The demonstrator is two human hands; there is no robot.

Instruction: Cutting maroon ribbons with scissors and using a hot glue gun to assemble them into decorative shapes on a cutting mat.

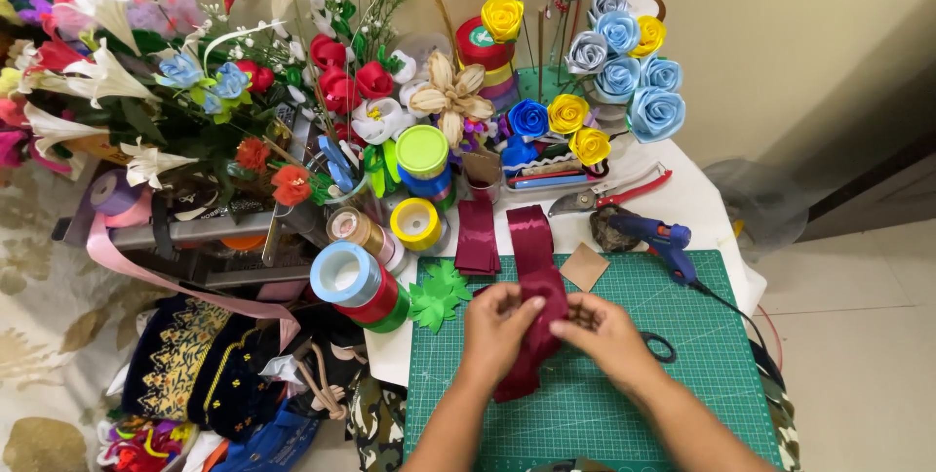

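Observation:
A long dark red satin ribbon [532, 238] runs from the back of the green cutting mat [721, 365] down between my hands. My left hand [495, 326] and my right hand [603, 328] both pinch the ribbon's folded middle above the mat, with the loose tail hanging below my fingers. A stack of cut dark red ribbon pieces [478, 236] lies at the mat's far edge. Black scissor handles [663, 346] peek out beside my right hand.
A blue glue gun [661, 238], red-handled pruners [609, 194], a brown card square [584, 266] and green paper leaves [438, 295] lie near the mat. Ribbon spools [351, 277] stand left. Ribbon roses [624, 62] and artificial flowers [146, 72] crowd the back.

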